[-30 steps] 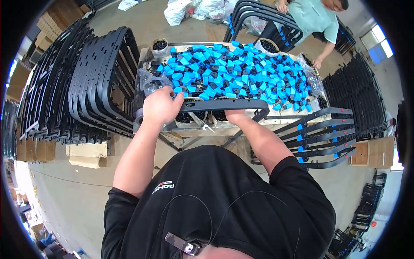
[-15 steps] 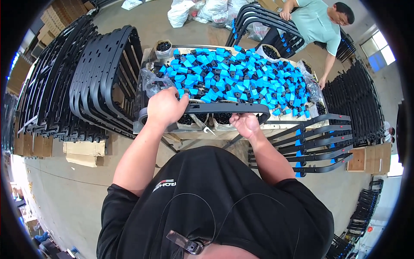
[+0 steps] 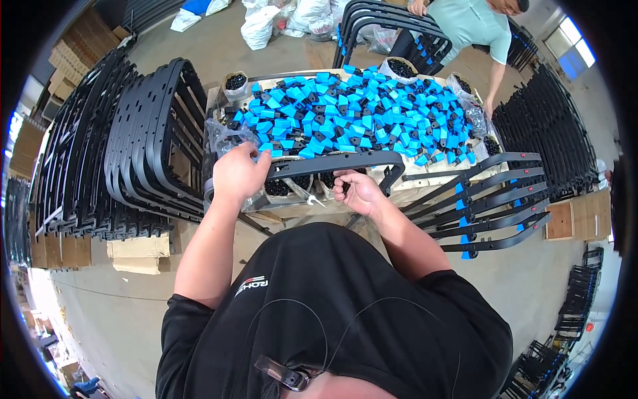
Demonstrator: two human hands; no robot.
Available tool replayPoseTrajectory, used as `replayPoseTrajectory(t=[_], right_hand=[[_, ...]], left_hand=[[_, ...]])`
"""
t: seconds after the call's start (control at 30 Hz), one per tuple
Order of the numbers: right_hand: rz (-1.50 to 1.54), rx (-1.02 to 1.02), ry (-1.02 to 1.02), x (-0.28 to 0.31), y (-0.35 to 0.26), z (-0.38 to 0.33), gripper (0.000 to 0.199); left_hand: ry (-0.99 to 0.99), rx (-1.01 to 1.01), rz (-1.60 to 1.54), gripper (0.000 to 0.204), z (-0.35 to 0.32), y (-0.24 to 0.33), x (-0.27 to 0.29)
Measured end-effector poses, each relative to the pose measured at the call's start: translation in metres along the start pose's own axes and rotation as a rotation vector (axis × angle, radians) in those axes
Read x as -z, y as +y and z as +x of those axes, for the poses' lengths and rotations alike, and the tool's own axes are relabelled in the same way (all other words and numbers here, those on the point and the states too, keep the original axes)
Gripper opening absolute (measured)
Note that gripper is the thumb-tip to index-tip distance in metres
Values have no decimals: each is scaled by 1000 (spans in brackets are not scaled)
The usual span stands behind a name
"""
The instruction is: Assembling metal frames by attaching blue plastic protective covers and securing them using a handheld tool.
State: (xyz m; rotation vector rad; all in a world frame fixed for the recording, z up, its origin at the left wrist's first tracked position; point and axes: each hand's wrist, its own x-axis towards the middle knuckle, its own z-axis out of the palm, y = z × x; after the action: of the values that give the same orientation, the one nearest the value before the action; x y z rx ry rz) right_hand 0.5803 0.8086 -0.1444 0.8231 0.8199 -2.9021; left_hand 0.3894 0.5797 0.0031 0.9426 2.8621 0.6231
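My left hand grips the left end of a curved black plastic frame that lies along the near edge of a table. A blue clip shows at its fingertips. Under the middle of the same frame, my right hand has its fingers curled against the lower edge. A big heap of blue and black plastic clips covers the tabletop just beyond the frame.
Stacks of black frames stand to the left. Finished frames with blue clips fan out on the right. Another person in a green shirt bends over the table's far right corner. Cardboard boxes sit on the floor.
My right hand has slid left along the frame and come up under its middle. My left hand stays on the frame's left end.
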Motion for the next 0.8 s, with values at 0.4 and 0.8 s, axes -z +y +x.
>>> replayPoseTrajectory(t=[0.4, 0.8], right_hand=[[-174, -70, 84, 25, 18, -34, 22], [-282, -199, 336, 120, 61, -103, 24]], left_hand=[[142, -83, -78, 31, -8, -4, -7], [0, -382, -391, 16, -82, -61, -108]])
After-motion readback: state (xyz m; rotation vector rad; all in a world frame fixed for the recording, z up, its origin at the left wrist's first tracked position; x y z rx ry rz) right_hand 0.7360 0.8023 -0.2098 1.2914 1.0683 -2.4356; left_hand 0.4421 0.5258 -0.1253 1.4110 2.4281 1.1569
